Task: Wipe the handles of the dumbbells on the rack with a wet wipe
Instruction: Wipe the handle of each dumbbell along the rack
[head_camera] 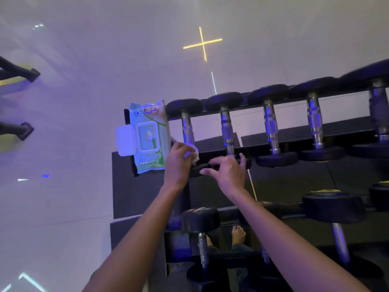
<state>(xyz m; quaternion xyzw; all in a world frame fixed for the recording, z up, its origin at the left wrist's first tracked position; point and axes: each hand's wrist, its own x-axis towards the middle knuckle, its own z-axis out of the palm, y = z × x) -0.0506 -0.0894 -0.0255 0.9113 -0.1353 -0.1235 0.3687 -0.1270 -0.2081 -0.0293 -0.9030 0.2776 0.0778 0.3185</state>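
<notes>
Two hands — left point(179, 163) grips wipe point(192, 151), right point(228, 173) touches dumbbell point(226, 128).

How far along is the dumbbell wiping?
Early, it seems. Done: the pack is open and a wipe is out. In hand: the left hand holds it against the leftmost handle, right hand resting on a weight. Left: seemingly the other handles, top and lower rows.
</notes>
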